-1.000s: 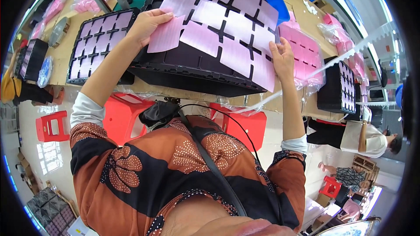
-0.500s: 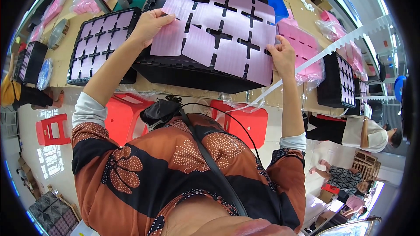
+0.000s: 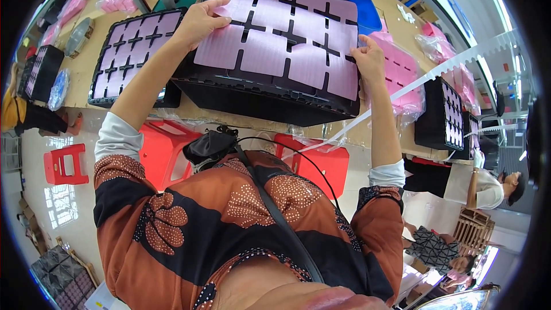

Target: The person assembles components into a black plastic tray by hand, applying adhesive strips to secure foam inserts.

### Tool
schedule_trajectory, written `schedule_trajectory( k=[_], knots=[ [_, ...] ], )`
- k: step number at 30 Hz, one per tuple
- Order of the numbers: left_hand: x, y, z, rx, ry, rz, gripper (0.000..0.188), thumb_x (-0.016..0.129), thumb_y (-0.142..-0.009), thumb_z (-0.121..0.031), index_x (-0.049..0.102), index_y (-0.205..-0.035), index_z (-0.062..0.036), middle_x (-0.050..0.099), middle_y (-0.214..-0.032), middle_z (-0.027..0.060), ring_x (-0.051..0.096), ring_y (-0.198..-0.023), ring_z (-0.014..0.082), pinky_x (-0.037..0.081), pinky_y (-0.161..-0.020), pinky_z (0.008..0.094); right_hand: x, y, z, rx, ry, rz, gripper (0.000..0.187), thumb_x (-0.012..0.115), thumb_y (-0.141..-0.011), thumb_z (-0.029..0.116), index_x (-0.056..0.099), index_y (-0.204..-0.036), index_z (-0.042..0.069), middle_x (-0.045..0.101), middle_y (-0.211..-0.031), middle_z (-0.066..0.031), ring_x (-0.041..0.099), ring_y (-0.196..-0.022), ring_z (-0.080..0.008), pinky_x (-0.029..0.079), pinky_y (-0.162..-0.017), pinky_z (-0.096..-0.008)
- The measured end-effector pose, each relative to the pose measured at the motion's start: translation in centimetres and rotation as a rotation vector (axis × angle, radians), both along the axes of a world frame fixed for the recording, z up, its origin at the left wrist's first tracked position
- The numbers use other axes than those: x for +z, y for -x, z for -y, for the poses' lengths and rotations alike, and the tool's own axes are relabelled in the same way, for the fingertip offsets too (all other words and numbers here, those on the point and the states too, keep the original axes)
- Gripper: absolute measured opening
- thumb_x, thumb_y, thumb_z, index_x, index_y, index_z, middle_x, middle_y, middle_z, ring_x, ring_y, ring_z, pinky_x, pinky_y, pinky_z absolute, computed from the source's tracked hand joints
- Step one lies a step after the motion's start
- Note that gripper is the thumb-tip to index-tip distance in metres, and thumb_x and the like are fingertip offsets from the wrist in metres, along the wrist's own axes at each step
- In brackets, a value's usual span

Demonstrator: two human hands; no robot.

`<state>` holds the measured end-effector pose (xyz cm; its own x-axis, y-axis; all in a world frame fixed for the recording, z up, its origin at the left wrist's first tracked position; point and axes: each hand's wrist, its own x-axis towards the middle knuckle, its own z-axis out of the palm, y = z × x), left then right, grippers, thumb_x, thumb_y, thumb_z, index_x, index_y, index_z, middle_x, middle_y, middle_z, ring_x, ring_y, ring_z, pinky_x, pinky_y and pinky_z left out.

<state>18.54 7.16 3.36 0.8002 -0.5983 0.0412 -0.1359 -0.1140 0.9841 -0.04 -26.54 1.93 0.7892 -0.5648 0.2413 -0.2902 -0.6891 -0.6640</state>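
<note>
A thin pink foam sheet (image 3: pixel 261 54) with cross-shaped cutouts lies over a large black plastic tray stack (image 3: pixel 258 103), its front edge slightly inside the tray's rim. At the sheet's left edge, my left hand (image 3: pixel 202 24) has thumb and index finger bent around the margin, the other fingers curled. My right hand (image 3: pixel 369 58) pinches the right edge between thumb and fingertips. Black bars of the tray show through the cutouts. The undersides of my fingers are hidden.
A second black tray with pink sheet (image 3: pixel 135 51) stands left on the cardboard-covered table. Behind are a blue bin (image 3: pixel 356 1) and bagged pink sheets (image 3: pixel 396 66) to the right. More black trays (image 3: pixel 442 115) sit farther right. Red stools (image 3: pixel 321 166) stand below the table edge.
The sheet has come down flatter onto the tray; its front edge, hanging past the rim before, now lies inside it. My left thumb and index finger have spread apart.
</note>
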Motion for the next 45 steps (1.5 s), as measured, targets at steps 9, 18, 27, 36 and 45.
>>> schedule_trajectory(
  k=[9, 18, 27, 36, 45],
  knots=[
    [0.4, 0.0, 0.5, 0.010, -0.135, 0.025, 0.044, 0.065, -0.076, -0.006, 0.053, -0.118, 0.0000, 0.061, -0.099, 0.0074, 0.056, -0.078, 0.0072, 0.045, -0.072, 0.0185, 1.6, -0.1, 0.7, 0.034, 0.039, -0.202, 0.047, 0.061, -0.069, 0.021, 0.056, -0.112, 0.004, 0.066, -0.081, -0.0104, 0.063, -0.079, -0.0238, 0.047, -0.074, -0.0342],
    [0.4, 0.2, 0.7, 0.040, -0.130, 0.190, 0.044, 0.068, -0.072, -0.010, 0.056, -0.112, 0.0040, 0.062, -0.092, 0.0110, 0.057, -0.074, 0.0111, 0.047, -0.069, 0.0207, 1.8, -0.4, 0.4, -0.013, 0.135, -0.255, 0.047, 0.060, -0.070, 0.025, 0.056, -0.114, 0.008, 0.065, -0.088, -0.0095, 0.061, -0.087, -0.0267, 0.046, -0.078, -0.0376],
    [2.4, 0.3, 1.2, 0.159, -0.535, 0.877, 0.040, 0.058, -0.080, -0.033, 0.059, -0.109, -0.0052, 0.063, -0.097, 0.0135, 0.060, -0.084, 0.0276, 0.047, -0.075, 0.0349, 1.8, -0.8, 0.7, -0.013, 0.527, -0.132, 0.036, 0.056, -0.078, 0.028, 0.058, -0.107, 0.006, 0.058, -0.106, -0.0112, 0.056, -0.097, -0.0297, 0.045, -0.080, -0.0380],
    [-0.2, -3.9, 8.5, -0.188, -0.640, 1.117, 0.062, 0.031, -0.089, -0.054, 0.052, -0.109, 0.0016, 0.054, -0.112, 0.0172, 0.049, -0.106, 0.0336, 0.038, -0.089, 0.0427, -0.6, -7.5, 2.9, 0.397, 0.671, -0.139, 0.043, 0.039, -0.091, 0.036, 0.053, -0.111, 0.000, 0.052, -0.115, -0.0200, 0.048, -0.108, -0.0353, 0.036, -0.093, -0.0407],
    [0.9, -6.2, 9.3, -0.234, -0.957, 0.982, 0.089, 0.020, -0.082, -0.070, 0.036, -0.128, 0.0045, 0.028, -0.139, 0.0196, 0.028, -0.129, 0.0307, 0.027, -0.104, 0.0359, -0.9, -9.6, 3.7, 0.382, 0.605, -0.163, 0.062, 0.030, -0.092, 0.047, 0.047, -0.116, -0.007, 0.043, -0.125, -0.0264, 0.039, -0.119, -0.0370, 0.032, -0.099, -0.0399]
  ],
)
